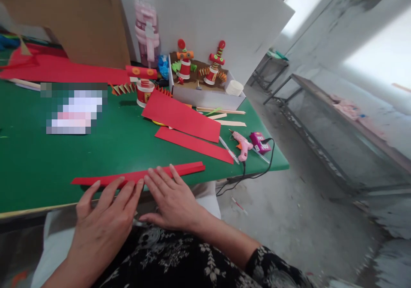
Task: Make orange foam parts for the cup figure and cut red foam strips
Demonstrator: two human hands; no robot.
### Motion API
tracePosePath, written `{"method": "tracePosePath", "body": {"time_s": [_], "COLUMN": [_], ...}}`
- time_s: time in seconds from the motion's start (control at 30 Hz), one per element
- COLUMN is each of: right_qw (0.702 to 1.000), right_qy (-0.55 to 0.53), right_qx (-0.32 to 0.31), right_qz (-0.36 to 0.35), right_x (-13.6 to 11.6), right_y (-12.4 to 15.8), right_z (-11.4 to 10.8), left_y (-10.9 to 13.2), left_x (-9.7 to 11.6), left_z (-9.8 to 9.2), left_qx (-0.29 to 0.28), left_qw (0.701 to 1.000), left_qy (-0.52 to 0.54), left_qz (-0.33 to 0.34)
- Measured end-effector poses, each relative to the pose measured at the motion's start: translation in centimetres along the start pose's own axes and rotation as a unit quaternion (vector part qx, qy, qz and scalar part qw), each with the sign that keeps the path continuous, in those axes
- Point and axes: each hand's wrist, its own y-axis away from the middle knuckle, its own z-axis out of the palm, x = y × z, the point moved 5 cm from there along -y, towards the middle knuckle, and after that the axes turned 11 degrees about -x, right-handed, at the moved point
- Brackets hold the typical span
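Observation:
A long, narrow folded red paper strip [189, 168] lies along the front edge of the green table [128, 149]. On its left part rest the fingertips of my left hand [105, 213], the fingers slightly bent and apart. My right hand [175, 198] lies with its fingers stretched over the middle of the strip, its thumb out to the side. The fingertips of both hands nearly meet. Behind the strip are a wide red paper sheet [183, 114] and a narrower red piece [194, 144].
A pink glue gun [243, 144], a white pen [228, 149] and a purple box [260, 142] lie at the right. Farther back stand a paper-cup figure [145, 93], a pink bottle [147, 35] and a white box [205, 96] holding two figures.

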Motion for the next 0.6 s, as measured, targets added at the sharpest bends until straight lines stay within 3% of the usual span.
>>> {"method": "tracePosePath", "body": {"time_s": [0.17, 0.33, 0.47, 0.6], "right_qw": [1.000, 1.000, 1.000, 0.999], "right_qy": [-0.002, -0.004, -0.010, 0.001], "right_qx": [-0.002, -0.012, -0.017, -0.036], "right_qz": [0.000, -0.002, 0.010, 0.019], "right_x": [0.7, 1.9, 3.5, 5.2], "right_y": [0.7, 1.8, 2.6, 3.3], "right_z": [-0.5, -1.0, -1.3, -1.3], "left_y": [0.2, 0.2, 0.0, -0.2], "left_x": [-0.3, -0.4, -0.1, 0.1], "left_z": [0.6, 0.6, 0.1, -0.2], "left_qx": [-0.001, -0.018, -0.029, 0.000], "left_qw": [0.999, 1.000, 1.000, 0.999], "left_qy": [-0.039, 0.023, 0.010, -0.029], "left_qz": [0.034, 0.006, -0.002, 0.015]}}
